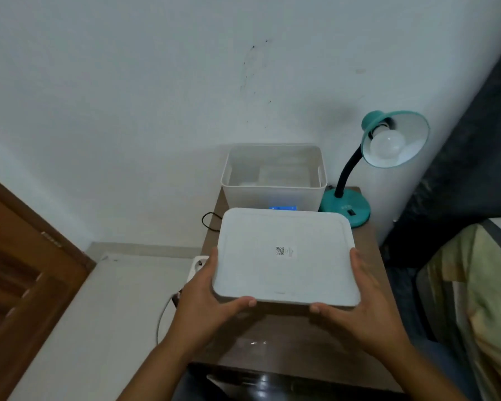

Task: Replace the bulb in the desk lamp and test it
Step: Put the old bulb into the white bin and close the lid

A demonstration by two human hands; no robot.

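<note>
- Head view: you hold the white lid (284, 256) flat above the small table (295, 337), clear of the open white storage box (272, 180) behind it.
- Your left hand (206, 296) is closed on the lid's near-left corner, thumb curled onto the front edge, fingers out of sight beneath.
- Your right hand (365, 299) grips the near-right corner the same way, thumb on the front edge.
- The teal desk lamp (356, 198) stands at the table's back-right corner, just beside the box. Its shade tilts toward you, and 1 white bulb (386, 146) is seated in the socket, unlit.
- Contents of the box are pale and blurred; whether a spare bulb lies inside cannot be confirmed.
- A blue item (282, 208) shows between lid and box; its identity is unclear.
- Likely step in hand: set the lid aside to free both hands. Keep it level and lower it on bare tabletop nearest you, away from the lamp base and the black cord (209, 221) at the left edge.
- Do not rest the lid against the lamp neck; a knock could tip the lamp.
</note>
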